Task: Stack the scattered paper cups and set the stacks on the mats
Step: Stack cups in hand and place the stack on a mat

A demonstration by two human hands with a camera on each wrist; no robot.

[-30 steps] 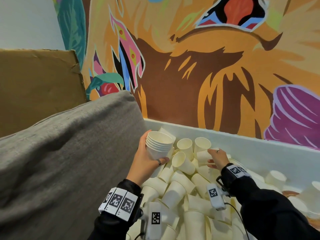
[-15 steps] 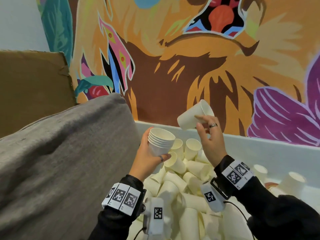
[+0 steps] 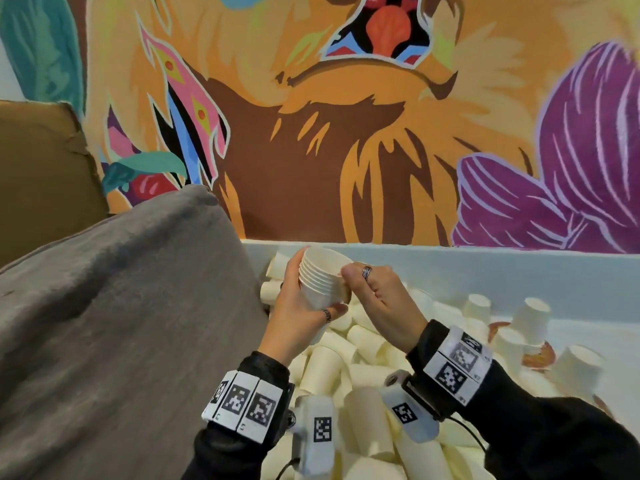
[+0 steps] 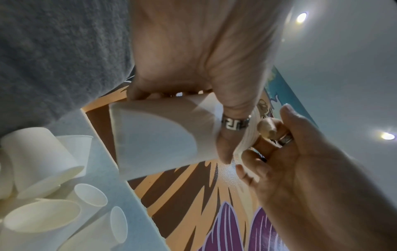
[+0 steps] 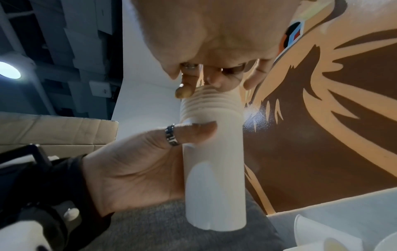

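Right hand [image 3: 377, 299] brought lone cup down since half-second ago; cup now seated atop stack [image 3: 320, 284]. Right fingers pinch stack rim. Left hand [image 3: 298, 313] wraps stack body, upright above loose cups [image 3: 346, 368] in bin [image 3: 485, 271]. Grey cushion [image 3: 121, 323] left.

Left hand [image 3: 300, 306] curled, gripping; right hand [image 3: 382, 301] fingers [image 3: 350, 274] pinching.

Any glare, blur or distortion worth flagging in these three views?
Head view: sharp, wide-angle bending at edges. Left wrist view: two ceiling lights flare, cup stack shadowed. Right wrist view: cup stack soft, left hand slightly blurred, lamp glaring at left.
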